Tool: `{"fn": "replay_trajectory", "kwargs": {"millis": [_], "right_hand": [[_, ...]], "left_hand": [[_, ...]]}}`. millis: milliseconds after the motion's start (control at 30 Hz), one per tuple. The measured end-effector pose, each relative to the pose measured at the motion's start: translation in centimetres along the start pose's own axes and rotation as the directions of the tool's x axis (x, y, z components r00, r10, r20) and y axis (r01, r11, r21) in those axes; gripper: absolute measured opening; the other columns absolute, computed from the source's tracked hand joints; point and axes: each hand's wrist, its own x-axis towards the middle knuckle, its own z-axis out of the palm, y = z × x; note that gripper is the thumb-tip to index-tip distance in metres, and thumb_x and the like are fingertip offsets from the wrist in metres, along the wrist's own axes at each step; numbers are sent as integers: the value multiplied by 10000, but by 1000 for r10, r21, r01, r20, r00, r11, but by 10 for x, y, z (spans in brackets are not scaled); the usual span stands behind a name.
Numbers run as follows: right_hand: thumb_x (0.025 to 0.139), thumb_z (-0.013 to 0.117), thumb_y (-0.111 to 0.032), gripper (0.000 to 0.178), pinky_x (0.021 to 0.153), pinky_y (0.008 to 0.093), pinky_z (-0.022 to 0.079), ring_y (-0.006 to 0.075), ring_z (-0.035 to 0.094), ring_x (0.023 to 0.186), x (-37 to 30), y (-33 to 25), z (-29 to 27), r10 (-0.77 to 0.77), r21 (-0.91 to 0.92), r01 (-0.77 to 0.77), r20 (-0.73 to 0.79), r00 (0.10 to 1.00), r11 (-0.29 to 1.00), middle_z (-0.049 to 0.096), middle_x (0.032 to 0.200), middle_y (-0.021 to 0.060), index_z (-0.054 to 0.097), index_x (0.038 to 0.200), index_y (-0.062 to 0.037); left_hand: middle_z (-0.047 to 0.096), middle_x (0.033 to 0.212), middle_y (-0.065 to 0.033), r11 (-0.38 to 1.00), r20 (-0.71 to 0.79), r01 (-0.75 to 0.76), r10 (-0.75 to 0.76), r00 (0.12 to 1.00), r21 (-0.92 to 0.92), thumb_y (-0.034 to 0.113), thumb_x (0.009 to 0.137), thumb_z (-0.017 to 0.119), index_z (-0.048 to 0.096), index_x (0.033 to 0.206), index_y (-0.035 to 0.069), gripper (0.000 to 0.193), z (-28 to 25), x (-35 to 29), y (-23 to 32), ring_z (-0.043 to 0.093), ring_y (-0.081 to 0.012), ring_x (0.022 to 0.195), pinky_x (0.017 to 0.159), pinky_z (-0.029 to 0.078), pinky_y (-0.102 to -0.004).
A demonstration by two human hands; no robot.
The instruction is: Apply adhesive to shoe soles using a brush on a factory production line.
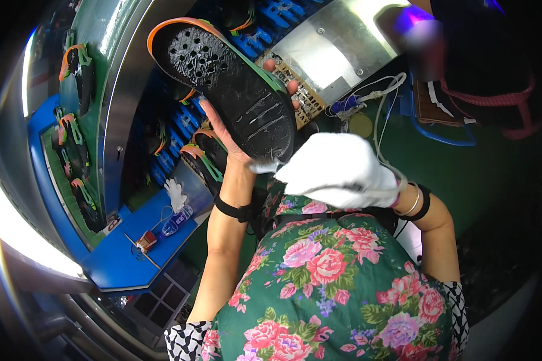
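My bare left hand (226, 135) grips a shoe sole (235, 90) from underneath, with fingertips showing past its far edge. The sole has an orange and green rim and a black, glossy face turned up, with small round holes in its upper left end. Over the sole's near end is my right hand (337, 171), in a white glove and closed round a brush (264, 167). Only the brush's pale tip shows beyond the glove, close to the sole and to my left wrist; whether it touches the sole I cannot tell.
More soles (205, 156) lie on a blue slatted conveyor beyond my left arm, and others (75, 135) on a green belt at far left. A blue shelf (123, 256) holds a bottle (173, 222) and a white glove (176, 194). Cables (376, 96) hang near a metal panel (319, 54).
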Motion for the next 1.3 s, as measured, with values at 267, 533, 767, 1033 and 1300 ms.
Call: {"fn": "replay_trajectory", "kwargs": {"millis": [267, 533, 767, 1033, 1300], "right_hand": [[779, 794, -60, 373, 793, 366, 596, 275, 735, 926, -4, 8, 11, -65, -191, 78, 71, 995, 978, 762, 1144, 84, 767, 1147, -111], [803, 799, -86, 221, 782, 368, 594, 262, 727, 933, 14, 12, -4, -11, -19, 11, 36, 999, 1000, 774, 1035, 66, 790, 1024, -92], [860, 737, -109, 260, 819, 371, 589, 268, 717, 1007, 11, 7, 4, -37, -37, 48, 248, 968, 998, 758, 1132, 79, 764, 1119, -96], [839, 735, -115, 289, 823, 372, 602, 276, 727, 992, 11, 18, -3, -132, -202, 180, 228, 965, 963, 755, 1146, 101, 753, 1122, -65], [870, 721, -162, 283, 760, 361, 589, 258, 697, 907, 27, 8, -16, -97, -117, 133, 269, 958, 984, 724, 1030, 77, 733, 1136, -66]], "left_hand": [[377, 1572, -215, 997, 60, 75, -75, 995, 14, 816, 848, 546, 308, 1594, 108, 1055, -4, 3, 13, 580, -512, 1205, 955, 576, -594], [485, 1390, -261, 952, -92, 295, -288, 953, 79, 818, 780, 632, 329, 1542, -22, 1174, 2, 1, 26, 600, -443, 1074, 870, 609, -498], [394, 1531, -320, 923, -194, 339, -305, 932, 179, 640, 817, 676, 314, 1576, -3, 1058, -11, 3, 43, 609, -521, 1165, 999, 548, -576], [703, 1232, -230, 893, -290, 448, -419, 861, 40, 337, 934, 646, 602, 1346, -47, 565, 2, 9, 57, 724, -324, 1068, 976, 587, -444], [745, 1130, -181, 799, -276, 596, -556, 784, 81, 251, 942, 649, 652, 1273, -33, 436, 15, 20, 57, 750, -256, 917, 867, 617, -367]]}}
